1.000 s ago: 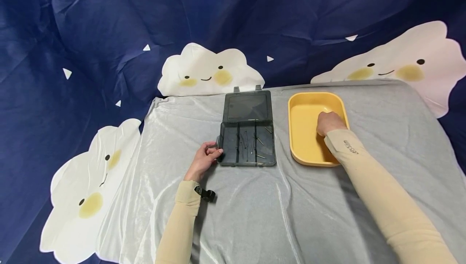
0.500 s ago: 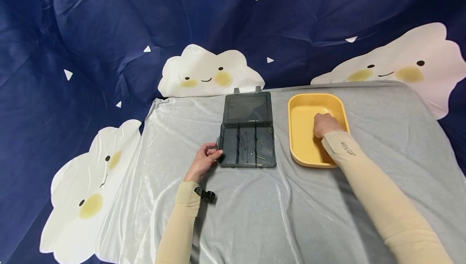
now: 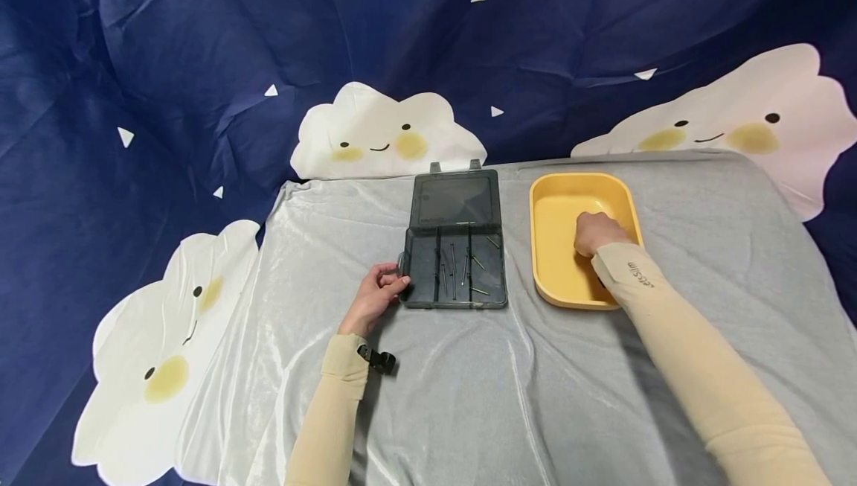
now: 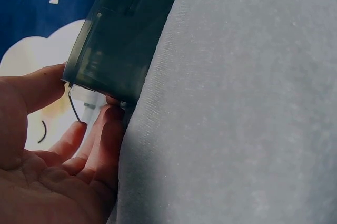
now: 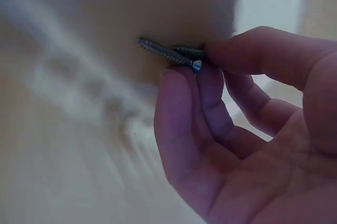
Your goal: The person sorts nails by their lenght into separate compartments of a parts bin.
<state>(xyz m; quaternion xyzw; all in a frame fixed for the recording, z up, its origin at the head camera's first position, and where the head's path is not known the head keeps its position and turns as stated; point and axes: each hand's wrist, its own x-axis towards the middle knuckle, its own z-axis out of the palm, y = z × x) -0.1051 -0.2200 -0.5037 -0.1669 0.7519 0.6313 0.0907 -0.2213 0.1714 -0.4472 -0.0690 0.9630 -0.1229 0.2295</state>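
A dark translucent compartment box (image 3: 420, 266) lies with its lid (image 3: 455, 199) folded back. My left hand (image 3: 376, 294) grips the box's left side near the front corner; in the left wrist view its thumb (image 4: 45, 84) is on the rim and its fingers (image 4: 102, 145) are below. Several screws (image 3: 453, 259) lie in the middle and right compartments. Inside the yellow tray (image 3: 552, 263), my right hand (image 3: 598, 233) is low over the floor. The right wrist view shows two screws at its fingertips: thumb and fingers pinch one (image 5: 189, 51), and another (image 5: 166, 52) lies across the index fingertip.
Grey cloth (image 3: 462, 397) covers the table under box and tray. A dark blue curtain (image 3: 535, 39) with printed clouds hangs behind and at the left. The tray's raised walls surround my right hand. A black strap (image 3: 377, 358) is on my left wrist.
My right hand has shifted slightly left and toward me within the tray. The left hand and box have stayed in place.
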